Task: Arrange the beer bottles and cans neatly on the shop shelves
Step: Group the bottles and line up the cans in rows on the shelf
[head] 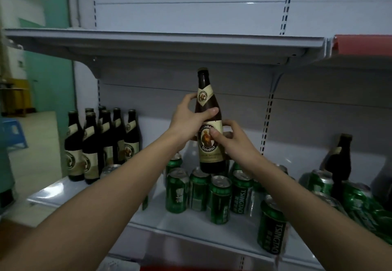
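beer bottle (209,120) gripped by left hand (186,120) and right hand (235,141), white shelf (191,224), green wall (53,37)

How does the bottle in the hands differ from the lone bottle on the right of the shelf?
The held bottle is lifted above the green cans, gripped by the left hand and right hand; the lone bottle stands untouched among cans. The held bottle is upright with its cream label facing the camera; the lone bottle appears to lean, with little label showing. Both are dark, long-necked bottles.
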`<state>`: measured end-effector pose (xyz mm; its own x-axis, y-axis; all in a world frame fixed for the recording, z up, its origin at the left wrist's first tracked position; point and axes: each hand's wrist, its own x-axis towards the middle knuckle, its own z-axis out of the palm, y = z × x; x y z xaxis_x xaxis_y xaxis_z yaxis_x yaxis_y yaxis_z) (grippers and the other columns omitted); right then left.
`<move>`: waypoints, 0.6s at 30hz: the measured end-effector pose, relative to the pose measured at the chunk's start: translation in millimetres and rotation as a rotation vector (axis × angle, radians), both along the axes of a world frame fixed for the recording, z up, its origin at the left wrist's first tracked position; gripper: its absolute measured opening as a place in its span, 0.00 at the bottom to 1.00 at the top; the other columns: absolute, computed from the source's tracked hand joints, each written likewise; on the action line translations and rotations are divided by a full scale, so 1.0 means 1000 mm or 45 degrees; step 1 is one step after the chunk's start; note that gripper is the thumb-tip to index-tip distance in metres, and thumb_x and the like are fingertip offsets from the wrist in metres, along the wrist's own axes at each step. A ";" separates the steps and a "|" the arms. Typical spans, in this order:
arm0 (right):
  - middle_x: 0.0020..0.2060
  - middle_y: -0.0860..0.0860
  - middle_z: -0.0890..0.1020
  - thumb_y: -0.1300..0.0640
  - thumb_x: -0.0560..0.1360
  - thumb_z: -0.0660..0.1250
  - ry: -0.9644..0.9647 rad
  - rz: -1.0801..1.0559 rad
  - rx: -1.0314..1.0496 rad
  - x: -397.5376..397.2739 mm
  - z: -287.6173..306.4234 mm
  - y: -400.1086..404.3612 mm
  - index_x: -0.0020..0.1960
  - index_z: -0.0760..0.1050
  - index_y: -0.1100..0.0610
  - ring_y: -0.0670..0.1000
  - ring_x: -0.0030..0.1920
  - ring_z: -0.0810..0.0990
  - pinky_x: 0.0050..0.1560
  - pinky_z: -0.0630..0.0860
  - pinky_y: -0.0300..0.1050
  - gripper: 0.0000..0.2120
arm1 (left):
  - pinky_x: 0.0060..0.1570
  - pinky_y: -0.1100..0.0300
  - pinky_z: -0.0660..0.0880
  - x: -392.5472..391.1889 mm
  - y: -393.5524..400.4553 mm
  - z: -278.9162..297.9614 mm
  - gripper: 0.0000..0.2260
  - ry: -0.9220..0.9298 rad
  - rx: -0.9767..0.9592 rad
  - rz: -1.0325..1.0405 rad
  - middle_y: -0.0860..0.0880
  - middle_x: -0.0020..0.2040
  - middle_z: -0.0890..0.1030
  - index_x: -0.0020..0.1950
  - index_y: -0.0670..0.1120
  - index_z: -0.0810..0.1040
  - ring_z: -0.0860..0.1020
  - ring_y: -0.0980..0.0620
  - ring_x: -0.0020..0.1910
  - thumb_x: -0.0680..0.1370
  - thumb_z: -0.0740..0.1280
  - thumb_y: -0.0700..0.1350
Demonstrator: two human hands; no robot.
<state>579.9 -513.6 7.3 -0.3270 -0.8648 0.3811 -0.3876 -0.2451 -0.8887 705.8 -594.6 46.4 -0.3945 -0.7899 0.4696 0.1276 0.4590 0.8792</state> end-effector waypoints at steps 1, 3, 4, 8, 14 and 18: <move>0.54 0.51 0.81 0.45 0.80 0.64 0.024 0.012 0.021 0.002 0.006 -0.005 0.65 0.69 0.50 0.48 0.52 0.83 0.47 0.81 0.47 0.17 | 0.40 0.54 0.81 0.007 -0.006 0.001 0.26 0.023 -0.013 0.011 0.47 0.54 0.82 0.66 0.58 0.69 0.83 0.49 0.47 0.72 0.76 0.49; 0.55 0.50 0.81 0.43 0.81 0.61 0.061 0.024 0.034 0.005 0.022 -0.016 0.63 0.73 0.52 0.50 0.55 0.81 0.55 0.80 0.54 0.16 | 0.38 0.57 0.79 0.023 -0.017 0.003 0.28 0.035 -0.039 0.029 0.48 0.53 0.81 0.70 0.57 0.68 0.83 0.50 0.46 0.73 0.75 0.48; 0.56 0.49 0.81 0.43 0.81 0.59 0.071 0.019 0.030 0.008 0.032 -0.023 0.62 0.74 0.52 0.50 0.56 0.81 0.58 0.79 0.56 0.17 | 0.39 0.57 0.79 0.031 -0.024 0.004 0.29 0.027 -0.063 0.047 0.49 0.53 0.81 0.71 0.57 0.67 0.83 0.51 0.46 0.73 0.75 0.48; 0.57 0.50 0.80 0.42 0.81 0.60 0.206 0.007 -0.051 0.029 0.073 -0.051 0.62 0.73 0.52 0.50 0.54 0.81 0.58 0.79 0.55 0.17 | 0.48 0.57 0.79 0.061 -0.045 0.006 0.29 -0.030 -0.235 0.101 0.54 0.53 0.80 0.72 0.55 0.68 0.80 0.57 0.49 0.74 0.74 0.45; 0.57 0.52 0.79 0.47 0.81 0.64 0.421 0.100 -0.172 0.071 0.117 -0.102 0.70 0.69 0.54 0.50 0.52 0.83 0.47 0.82 0.47 0.20 | 0.52 0.58 0.76 0.097 -0.086 0.001 0.29 -0.185 -0.336 0.164 0.51 0.57 0.78 0.72 0.59 0.68 0.76 0.56 0.57 0.74 0.74 0.46; 0.53 0.54 0.81 0.54 0.81 0.64 0.476 0.162 -0.123 0.093 0.122 -0.139 0.67 0.70 0.59 0.51 0.44 0.84 0.37 0.83 0.46 0.17 | 0.49 0.59 0.75 0.119 -0.112 -0.010 0.29 -0.210 -0.311 0.212 0.49 0.57 0.78 0.71 0.60 0.67 0.78 0.53 0.56 0.74 0.74 0.47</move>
<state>673.3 -652.3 129.2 -0.0436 -0.8438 0.5349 -0.6408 -0.3872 -0.6629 824.7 -707.1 36.7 -0.3560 -0.7217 0.5937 -0.1013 0.6613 0.7432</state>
